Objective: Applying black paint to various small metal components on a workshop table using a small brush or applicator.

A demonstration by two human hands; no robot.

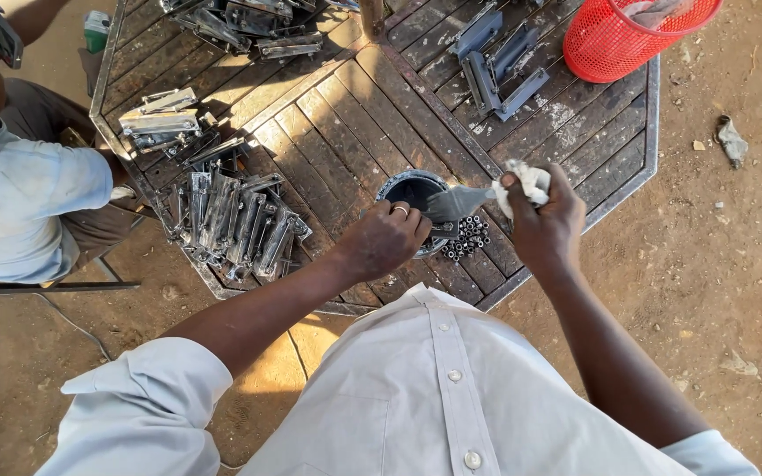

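Plainly, the right hand (547, 227) is clenched on a metal bracket (459, 203) through a white rag (529, 181), its fingers wrapped around the cloth-covered end; the left hand (385, 238), a ring on one finger, is curled at the rim of a small dark paint can (409, 187), though what its fingers pinch there I cannot tell. The bracket's long axis runs roughly level from the right hand toward the left, its free end hanging over the can's mouth, so the can lies just left of the right fingers and touches the left hand, which is nearer. Beside the can sits a cluster of small metal tubes (469, 238); further left lies a heap of bare metal brackets (235, 225) on the wooden slatted table (346, 123); a red mesh basket (628, 40) stands at the far corner; another person's pale shirt sleeve (28, 203) shows at the left edge.
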